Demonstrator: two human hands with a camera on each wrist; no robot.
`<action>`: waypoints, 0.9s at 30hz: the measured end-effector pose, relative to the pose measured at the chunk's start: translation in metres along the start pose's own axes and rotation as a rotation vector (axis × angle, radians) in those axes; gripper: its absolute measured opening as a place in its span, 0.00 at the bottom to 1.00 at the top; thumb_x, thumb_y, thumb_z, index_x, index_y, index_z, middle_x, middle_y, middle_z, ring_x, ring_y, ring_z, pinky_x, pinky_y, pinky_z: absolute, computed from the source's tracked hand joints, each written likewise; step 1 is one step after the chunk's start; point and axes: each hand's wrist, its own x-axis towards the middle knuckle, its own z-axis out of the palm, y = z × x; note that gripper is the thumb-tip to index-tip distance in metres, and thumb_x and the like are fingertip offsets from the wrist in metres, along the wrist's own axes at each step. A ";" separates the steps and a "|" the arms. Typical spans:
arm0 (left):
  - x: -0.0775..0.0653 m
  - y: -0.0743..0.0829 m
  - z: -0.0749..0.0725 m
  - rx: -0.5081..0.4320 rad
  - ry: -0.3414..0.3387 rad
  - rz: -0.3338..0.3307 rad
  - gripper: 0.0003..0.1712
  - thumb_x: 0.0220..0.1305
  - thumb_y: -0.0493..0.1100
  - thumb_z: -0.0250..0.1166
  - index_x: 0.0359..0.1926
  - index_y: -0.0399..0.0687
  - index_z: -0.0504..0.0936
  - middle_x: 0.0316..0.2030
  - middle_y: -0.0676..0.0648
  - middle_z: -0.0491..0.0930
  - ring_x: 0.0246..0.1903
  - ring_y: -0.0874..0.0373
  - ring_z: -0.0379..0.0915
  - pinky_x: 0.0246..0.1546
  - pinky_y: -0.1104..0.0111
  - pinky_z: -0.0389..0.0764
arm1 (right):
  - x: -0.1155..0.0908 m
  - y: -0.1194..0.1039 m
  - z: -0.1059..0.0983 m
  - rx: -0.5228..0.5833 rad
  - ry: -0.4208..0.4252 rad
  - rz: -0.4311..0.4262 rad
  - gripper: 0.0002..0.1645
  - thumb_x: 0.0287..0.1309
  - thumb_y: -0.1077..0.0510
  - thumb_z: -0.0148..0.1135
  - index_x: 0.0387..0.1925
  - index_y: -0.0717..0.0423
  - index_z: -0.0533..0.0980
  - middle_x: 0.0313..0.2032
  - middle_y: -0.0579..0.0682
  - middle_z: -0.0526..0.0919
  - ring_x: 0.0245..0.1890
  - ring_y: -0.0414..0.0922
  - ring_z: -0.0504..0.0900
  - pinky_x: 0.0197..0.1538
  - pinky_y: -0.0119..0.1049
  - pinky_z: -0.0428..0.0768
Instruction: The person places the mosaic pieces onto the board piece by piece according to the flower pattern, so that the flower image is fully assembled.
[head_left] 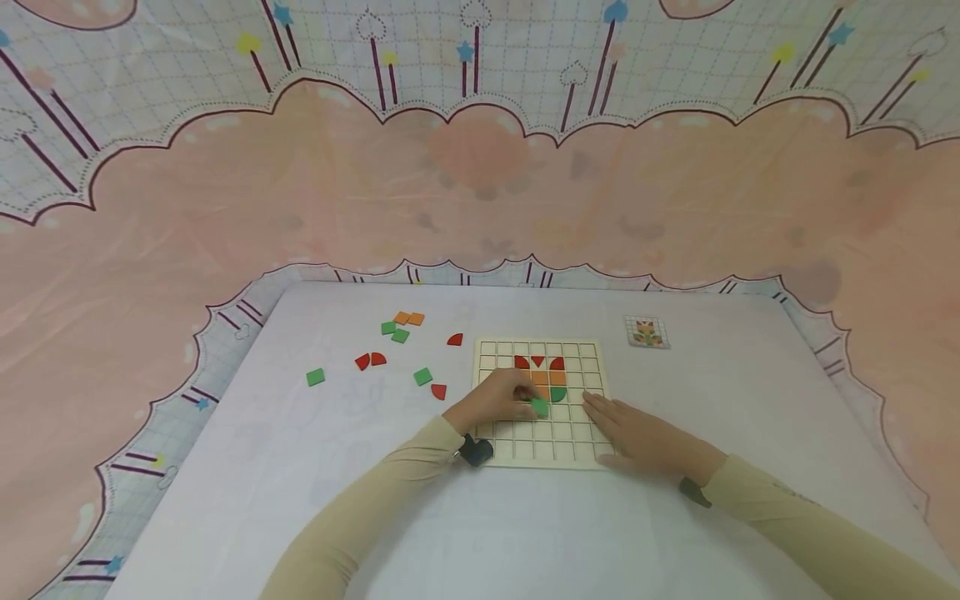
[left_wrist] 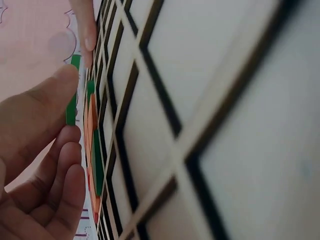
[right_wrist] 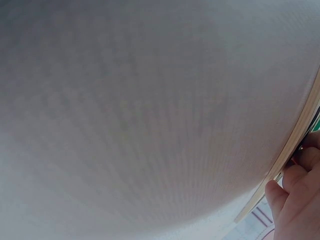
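My left hand (head_left: 501,395) pinches a green tile (head_left: 539,407) between thumb and fingers, over the wooden grid board (head_left: 517,454). In the left wrist view this green tile (left_wrist: 72,102) is seen edge-on, its face turned away. Set in the board's upper middle are red pieces (head_left: 557,364), orange squares (head_left: 557,378) and a rounded green piece (head_left: 558,394); the left hand hides part of this pattern. My right hand (head_left: 645,433) rests at the board's right edge with fingers extended over the rim. Fingers of the right hand (right_wrist: 297,192) also show beside the board's edge (right_wrist: 295,142) in the right wrist view.
Left of the board lie loose tiles: several green ones (head_left: 316,377), two orange squares (head_left: 416,319) and several red rounded pieces (head_left: 378,359). A small pattern card (head_left: 647,332) with a flower lies at the back right of the white table (head_left: 337,533). Patterned cloth (head_left: 480,200) hangs behind.
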 end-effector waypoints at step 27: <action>0.004 0.005 0.007 0.067 -0.016 -0.056 0.12 0.48 0.43 0.73 0.36 0.46 0.85 0.33 0.54 0.82 0.33 0.66 0.72 0.38 0.77 0.74 | -0.001 -0.002 -0.004 -0.022 0.004 -0.016 0.45 0.65 0.38 0.47 0.72 0.59 0.48 0.74 0.54 0.47 0.73 0.52 0.50 0.71 0.47 0.57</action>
